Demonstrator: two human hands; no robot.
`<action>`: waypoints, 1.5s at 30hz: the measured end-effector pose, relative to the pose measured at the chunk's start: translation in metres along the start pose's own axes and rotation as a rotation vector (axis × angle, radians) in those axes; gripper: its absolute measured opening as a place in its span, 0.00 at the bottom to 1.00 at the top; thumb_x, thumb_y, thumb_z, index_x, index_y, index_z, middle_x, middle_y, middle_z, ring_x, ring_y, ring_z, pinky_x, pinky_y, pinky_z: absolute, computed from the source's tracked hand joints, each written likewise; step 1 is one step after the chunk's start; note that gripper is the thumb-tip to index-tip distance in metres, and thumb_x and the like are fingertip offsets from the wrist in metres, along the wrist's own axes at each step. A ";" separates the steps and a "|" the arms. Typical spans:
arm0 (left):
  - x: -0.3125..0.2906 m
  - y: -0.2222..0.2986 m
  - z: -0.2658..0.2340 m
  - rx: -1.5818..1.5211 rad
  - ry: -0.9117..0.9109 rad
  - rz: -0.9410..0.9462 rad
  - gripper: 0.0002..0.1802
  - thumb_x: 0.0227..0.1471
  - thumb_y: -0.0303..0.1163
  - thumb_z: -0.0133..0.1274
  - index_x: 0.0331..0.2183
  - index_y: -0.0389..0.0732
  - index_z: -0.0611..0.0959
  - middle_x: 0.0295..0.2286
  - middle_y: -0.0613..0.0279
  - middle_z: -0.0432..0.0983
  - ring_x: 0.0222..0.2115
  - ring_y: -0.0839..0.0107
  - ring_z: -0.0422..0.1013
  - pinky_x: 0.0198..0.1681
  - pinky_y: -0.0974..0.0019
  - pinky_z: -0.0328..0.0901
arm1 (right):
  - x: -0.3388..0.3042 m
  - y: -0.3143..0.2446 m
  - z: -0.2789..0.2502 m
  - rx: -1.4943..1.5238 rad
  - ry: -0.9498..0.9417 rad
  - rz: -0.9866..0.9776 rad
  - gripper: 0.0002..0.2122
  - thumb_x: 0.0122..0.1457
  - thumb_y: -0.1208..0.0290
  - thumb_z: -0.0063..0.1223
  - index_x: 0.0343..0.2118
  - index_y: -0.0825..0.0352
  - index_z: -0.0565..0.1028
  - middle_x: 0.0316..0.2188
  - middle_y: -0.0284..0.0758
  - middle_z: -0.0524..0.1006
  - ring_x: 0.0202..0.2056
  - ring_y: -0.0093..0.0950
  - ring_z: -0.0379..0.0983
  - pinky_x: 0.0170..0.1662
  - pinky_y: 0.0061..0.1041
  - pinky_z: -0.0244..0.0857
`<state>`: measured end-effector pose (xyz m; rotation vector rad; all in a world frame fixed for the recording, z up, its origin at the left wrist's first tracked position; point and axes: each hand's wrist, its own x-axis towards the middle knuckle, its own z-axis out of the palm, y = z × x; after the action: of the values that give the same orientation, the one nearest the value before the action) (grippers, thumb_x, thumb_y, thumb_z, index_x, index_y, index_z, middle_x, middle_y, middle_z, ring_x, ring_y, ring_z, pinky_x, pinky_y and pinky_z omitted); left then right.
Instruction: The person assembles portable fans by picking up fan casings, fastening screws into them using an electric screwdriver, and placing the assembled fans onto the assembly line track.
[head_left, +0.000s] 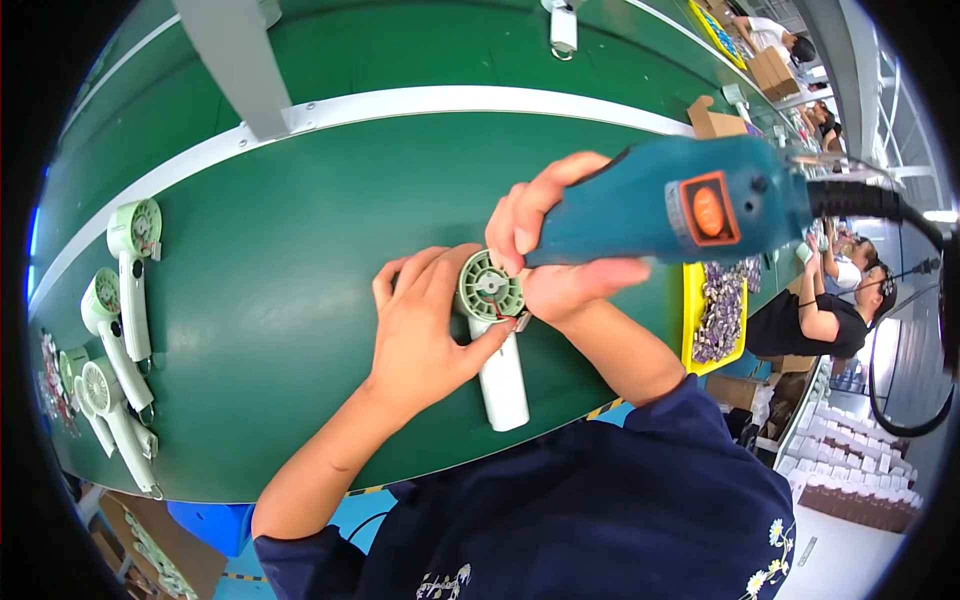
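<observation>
The left hand (425, 325) is closed on a handheld fan (490, 300), its fingers curved over the left of the round pale green head and its thumb pressed at the neck. The fan lies near the middle of the worktop's (280, 330) near edge, its white handle (505, 385) pointing toward that edge. The head is turned face up, showing spokes round a pale hub and a bit of red wire.

The right hand (560, 290) is clamped round the front of a teal power tool (640, 205), with fingers over the far side and the thumb along the near side. The tool slants above the worktop with its nose by the fan's head and its rear toward the right end; an orange switch (709, 210) shows on its body, and a black cord (855, 200) leaves the rear. The tip is hidden behind the fingers, so whether it touches the fan cannot be told.

At the worktop's left end lie 4 more fans (133, 300), green heads toward the far edge, some overlapping. Near the right end stands 1 yellow tray (688, 325) full of small purple and silvery parts (718, 315). A white rail (420, 100) runs along the far edge, and 1 open cardboard box (712, 122) is near the far right corner.
</observation>
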<state>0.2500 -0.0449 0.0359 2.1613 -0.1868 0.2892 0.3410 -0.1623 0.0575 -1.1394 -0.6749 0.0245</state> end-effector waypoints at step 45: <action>-0.003 -0.003 0.001 0.065 -0.023 0.016 0.40 0.35 0.38 0.67 0.52 0.40 0.71 0.42 0.59 0.73 0.47 0.59 0.65 0.52 0.54 0.51 | -0.044 -0.031 -0.072 -0.074 0.121 -0.168 0.45 0.40 0.18 0.33 0.49 0.57 0.62 0.21 0.29 0.66 0.13 0.22 0.62 0.14 0.22 0.61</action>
<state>0.2482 -0.0440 0.0327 2.2297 -0.2109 0.2831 0.3325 -0.2512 0.0451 -1.1421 -0.6655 -0.2121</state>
